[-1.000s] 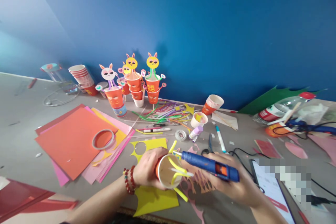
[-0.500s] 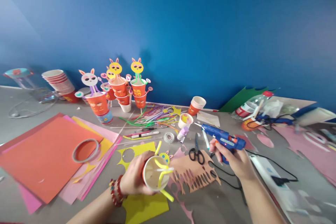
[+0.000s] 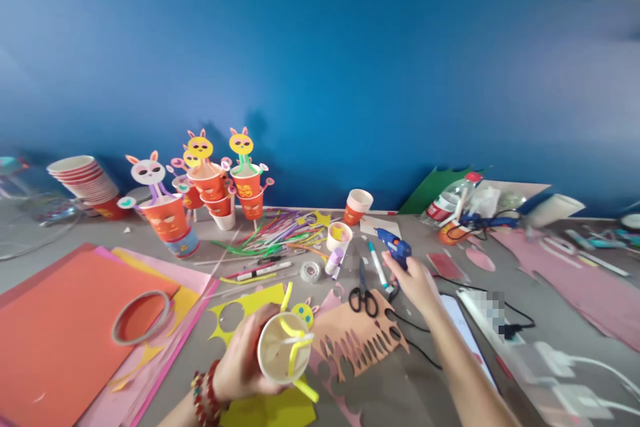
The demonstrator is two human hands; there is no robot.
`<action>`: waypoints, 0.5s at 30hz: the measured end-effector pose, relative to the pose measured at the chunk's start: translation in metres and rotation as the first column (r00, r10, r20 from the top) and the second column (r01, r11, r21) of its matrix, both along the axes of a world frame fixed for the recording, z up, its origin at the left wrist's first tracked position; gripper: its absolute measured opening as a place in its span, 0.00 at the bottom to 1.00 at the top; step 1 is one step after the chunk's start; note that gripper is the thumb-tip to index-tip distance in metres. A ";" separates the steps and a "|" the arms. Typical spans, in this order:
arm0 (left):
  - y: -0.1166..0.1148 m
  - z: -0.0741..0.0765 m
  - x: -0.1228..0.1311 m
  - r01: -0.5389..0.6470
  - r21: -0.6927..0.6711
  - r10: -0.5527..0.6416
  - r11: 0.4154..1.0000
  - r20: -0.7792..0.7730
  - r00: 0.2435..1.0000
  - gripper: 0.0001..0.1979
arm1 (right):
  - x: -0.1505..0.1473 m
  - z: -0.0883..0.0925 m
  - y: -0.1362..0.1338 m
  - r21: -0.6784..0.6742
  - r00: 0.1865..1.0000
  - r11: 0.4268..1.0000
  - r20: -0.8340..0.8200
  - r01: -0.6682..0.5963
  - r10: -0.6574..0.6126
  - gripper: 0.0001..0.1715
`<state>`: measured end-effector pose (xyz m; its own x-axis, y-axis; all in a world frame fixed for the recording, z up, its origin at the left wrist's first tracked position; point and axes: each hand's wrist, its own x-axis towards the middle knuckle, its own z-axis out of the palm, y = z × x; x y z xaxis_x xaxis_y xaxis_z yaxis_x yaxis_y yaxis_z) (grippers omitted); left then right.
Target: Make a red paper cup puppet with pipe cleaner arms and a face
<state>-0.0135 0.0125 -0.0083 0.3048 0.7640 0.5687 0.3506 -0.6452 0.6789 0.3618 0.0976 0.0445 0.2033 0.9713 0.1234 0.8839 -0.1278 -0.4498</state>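
My left hand [image 3: 239,365] grips a paper cup [image 3: 278,357] on its side, with the open mouth facing me. Bent yellow straws [image 3: 295,343] cross the cup's mouth, and a small yellow bunny face [image 3: 303,313] shows just behind it. My right hand [image 3: 413,285] reaches out over the table and holds the handle of a blue glue gun [image 3: 395,246], whose nozzle points left, low over the table beside a teal marker [image 3: 377,263]. A black cord runs back from the gun.
Black scissors [image 3: 363,297] lie on a brown cut-out sheet [image 3: 357,341]. Finished bunny cups [image 3: 200,187], a cup stack [image 3: 83,177] and loose straws [image 3: 280,227] line the blue wall. Coloured paper with a tape ring [image 3: 141,317] lies left; a bottle [image 3: 447,200] and power strip [image 3: 493,313] lie right.
My right hand has drawn the glue gun away from the cup's mouth and carried it out to the far right, lower over the table. The cup stays in my left hand. The view has tilted up.
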 end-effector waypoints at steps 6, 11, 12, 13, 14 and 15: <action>0.001 0.000 0.004 0.005 0.015 -0.006 1.000 0.037 0.999 0.40 | 0.002 -0.027 0.001 -0.045 0.961 0.996 0.269 0.079 -0.064 0.17; 0.001 -0.002 0.004 0.014 0.014 -0.014 1.000 0.041 0.999 0.41 | 0.010 -0.039 0.009 -0.037 0.900 0.989 0.420 0.144 -0.116 0.16; 0.001 -0.003 0.004 0.021 0.002 -0.021 1.000 0.041 0.999 0.41 | 0.013 -0.040 0.013 -0.036 0.891 0.987 0.438 0.155 -0.124 0.16; 0.001 -0.004 0.004 0.026 -0.011 -0.026 1.000 0.041 0.999 0.41 | 0.015 -0.041 0.017 -0.035 0.883 0.986 0.451 0.163 -0.130 0.17; 0.001 -0.005 0.004 0.029 -0.025 -0.028 0.999 0.040 0.999 0.42 | 0.017 -0.041 0.021 -0.034 0.877 0.985 0.461 0.169 -0.135 0.17; 0.001 -0.006 0.004 0.032 -0.036 -0.030 0.999 0.041 0.999 0.42 | 0.019 -0.041 0.024 -0.034 0.872 0.984 0.469 0.178 -0.141 0.18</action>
<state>-0.0096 0.0131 -0.0146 0.3063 0.7748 0.5531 0.3029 -0.6301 0.7150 0.3807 0.1219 0.0031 0.2934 0.9405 0.1713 0.9533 -0.3013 0.0215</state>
